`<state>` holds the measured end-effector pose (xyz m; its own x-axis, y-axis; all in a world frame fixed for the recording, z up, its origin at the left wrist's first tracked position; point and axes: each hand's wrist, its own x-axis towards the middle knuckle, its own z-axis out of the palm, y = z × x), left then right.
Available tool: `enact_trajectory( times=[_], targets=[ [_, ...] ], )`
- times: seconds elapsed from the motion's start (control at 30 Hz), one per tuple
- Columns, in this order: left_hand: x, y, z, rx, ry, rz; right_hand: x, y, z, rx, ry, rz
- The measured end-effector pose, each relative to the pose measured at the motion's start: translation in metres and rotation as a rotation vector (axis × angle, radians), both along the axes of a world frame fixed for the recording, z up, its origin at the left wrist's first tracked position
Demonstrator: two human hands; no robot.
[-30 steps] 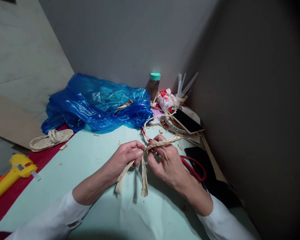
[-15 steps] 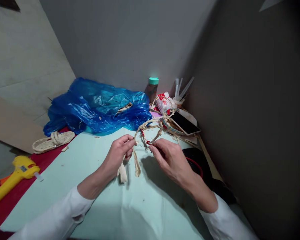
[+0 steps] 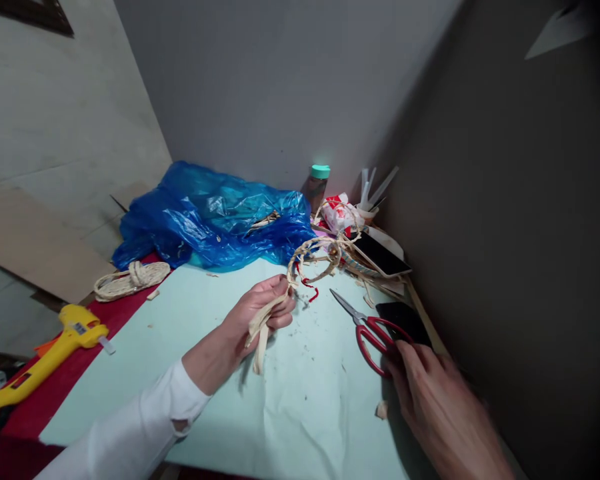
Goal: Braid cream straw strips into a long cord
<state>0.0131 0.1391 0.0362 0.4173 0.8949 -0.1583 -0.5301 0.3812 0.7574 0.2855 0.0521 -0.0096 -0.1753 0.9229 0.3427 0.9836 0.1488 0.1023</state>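
Note:
My left hand (image 3: 260, 313) is closed on a braided straw cord (image 3: 300, 253) over the middle of the table. The cord curls into loops beyond my fingers, and its flat loose ends (image 3: 261, 333) hang below them. A short red string (image 3: 310, 291) dangles beside the loops. At the right, my right hand (image 3: 430, 393) grips the red handles of a pair of scissors (image 3: 373, 333) between thumb and fingers. The blades are together and point up and left toward the cord. Part of the right hand is blurred.
A blue plastic bag (image 3: 210, 220) lies at the back, with a green-capped jar (image 3: 319, 180) beside it. A phone (image 3: 380, 253) rests on clutter along the right wall. At left are a coiled straw bundle (image 3: 133, 280) and a yellow glue gun (image 3: 55, 353).
My right hand has let go of the red string, moved right and nearer, and taken hold of the scissors. My left hand keeps the cord. The view has shifted slightly.

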Motion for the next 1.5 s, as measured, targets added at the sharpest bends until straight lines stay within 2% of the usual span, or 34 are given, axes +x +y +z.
enact_trajectory(
  times=[0.2,0.33,0.4,0.47,0.5,0.57,0.67,0.77,0.93,1.17,1.37,1.5],
  targets=[
    [0.002,-0.003,0.006,0.013,-0.009,-0.022,-0.022,0.031,0.002,0.034,-0.052,0.018],
    [0.001,0.000,0.003,0.041,-0.003,0.000,-0.027,0.045,0.003,-0.042,0.038,0.037],
    [0.000,0.001,0.001,0.057,-0.010,0.005,-0.024,0.037,0.008,-0.020,0.167,0.002],
    [0.000,0.001,0.000,0.069,-0.028,0.004,-0.020,0.018,0.017,0.025,0.338,-0.021],
    [0.000,0.000,0.000,0.071,-0.039,0.004,-0.019,0.006,0.021,0.018,0.441,0.005],
    [0.002,-0.001,0.001,0.067,-0.057,0.012,-0.025,-0.018,0.029,-0.094,0.650,0.115],
    [0.005,-0.004,0.001,0.052,-0.064,0.011,-0.051,-0.038,0.033,-0.176,0.931,0.179],
    [0.008,-0.007,-0.001,0.041,-0.054,-0.011,-0.084,-0.036,0.030,-0.174,1.049,0.215],
    [0.010,-0.011,-0.002,0.042,-0.069,-0.024,-0.113,-0.025,0.030,-0.078,1.017,0.150],
    [0.014,-0.012,-0.006,0.002,-0.039,-0.035,-0.122,-0.025,0.033,-0.162,0.915,0.158],
    [0.019,-0.016,-0.010,-0.010,0.000,-0.148,-0.131,-0.018,0.034,-0.144,0.986,0.197],
    [0.019,-0.017,-0.013,-0.015,-0.024,-0.170,-0.133,-0.016,0.035,-0.088,1.050,0.206]
  ],
)
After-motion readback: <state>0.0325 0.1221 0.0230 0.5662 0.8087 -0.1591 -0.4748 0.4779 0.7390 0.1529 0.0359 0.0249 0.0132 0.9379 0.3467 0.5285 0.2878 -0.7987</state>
